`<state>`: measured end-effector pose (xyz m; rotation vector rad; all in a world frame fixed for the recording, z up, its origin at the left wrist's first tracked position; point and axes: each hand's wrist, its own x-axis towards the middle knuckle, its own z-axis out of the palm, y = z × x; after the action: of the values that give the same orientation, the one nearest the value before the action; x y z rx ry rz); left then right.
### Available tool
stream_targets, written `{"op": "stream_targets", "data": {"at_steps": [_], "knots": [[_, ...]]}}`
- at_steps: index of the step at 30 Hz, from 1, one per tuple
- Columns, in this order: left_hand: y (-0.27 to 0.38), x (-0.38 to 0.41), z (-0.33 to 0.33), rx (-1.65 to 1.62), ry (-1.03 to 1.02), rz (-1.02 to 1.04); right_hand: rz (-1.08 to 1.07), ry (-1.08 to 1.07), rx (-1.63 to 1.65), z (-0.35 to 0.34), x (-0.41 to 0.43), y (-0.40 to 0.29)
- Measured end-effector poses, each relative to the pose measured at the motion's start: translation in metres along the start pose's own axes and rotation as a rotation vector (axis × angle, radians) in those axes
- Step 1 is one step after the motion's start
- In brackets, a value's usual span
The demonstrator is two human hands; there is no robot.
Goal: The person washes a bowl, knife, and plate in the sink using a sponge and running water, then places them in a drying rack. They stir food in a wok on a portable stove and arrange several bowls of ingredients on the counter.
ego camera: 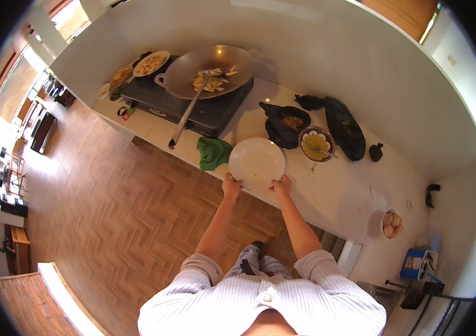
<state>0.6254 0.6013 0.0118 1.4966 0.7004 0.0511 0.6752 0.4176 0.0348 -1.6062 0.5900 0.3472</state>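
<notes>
Both of my hands grip the near rim of a white plate [257,159], which holds nothing but a small speck. My left hand [232,185] is at its lower left edge, and my right hand [280,186] is at its lower right. Just left of the plate lies a crumpled green cloth [212,153] at the counter's front edge. Beyond it stands a large metal wok [179,80] on a black gas stove [217,117]. Pale fried pieces [210,84] and the head of a long-handled metal ladle [189,110] rest inside the wok.
Right of the plate are an open black plastic bag [275,122] with food scraps, a patterned bowl [316,145] of yellow liquid with a spoon, and another black bag [345,130]. A bowl of eggs [392,224] sits farther right. A plate of food [151,64] stands left of the wok.
</notes>
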Motion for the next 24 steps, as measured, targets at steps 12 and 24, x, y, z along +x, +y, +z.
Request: {"op": "stream_targets", "data": {"at_steps": [12,24], "knots": [[-0.013,-0.143,0.022,-0.427,-0.643,-0.26,-0.119,0.273,0.069,-0.158,-0.153,0.071],[-0.043,-0.384,0.144,0.092,-1.457,-0.588,0.021,0.884,0.37,-0.329,-0.46,0.212]]}}
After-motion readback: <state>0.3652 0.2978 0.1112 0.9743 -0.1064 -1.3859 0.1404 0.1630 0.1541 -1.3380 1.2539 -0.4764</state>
